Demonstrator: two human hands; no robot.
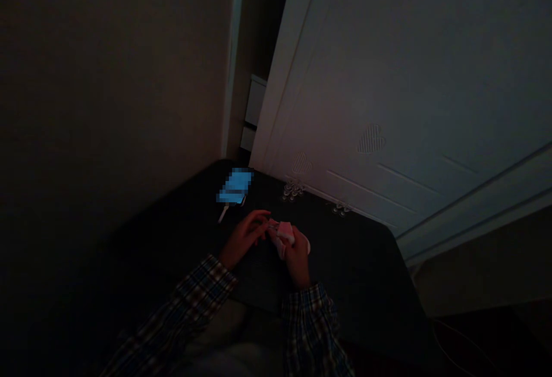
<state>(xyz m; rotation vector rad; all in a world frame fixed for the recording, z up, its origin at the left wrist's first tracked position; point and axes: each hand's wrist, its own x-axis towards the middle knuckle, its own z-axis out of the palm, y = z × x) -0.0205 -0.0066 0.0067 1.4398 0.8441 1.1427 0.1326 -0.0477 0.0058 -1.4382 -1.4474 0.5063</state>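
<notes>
Now both your forearms, in plaid sleeves [202, 296], reach forward over the dark flat table top [357, 262], and the hands meet near its middle. Your right hand [298, 255] is raised with the wrist bent, its fingers wrapped around a small pale pink object [284, 232], which pokes out above the knuckles, clear of the table. Your left hand [245, 237] lies just beside it, palm turned inward, fingers curled, their tips at the object's left end; the dim light hides whether they pinch it. A glowing blue screen [235, 187] lies beyond your left hand, and clear glassy pieces [292, 189] stand by the white panelled door [388, 89].
</notes>
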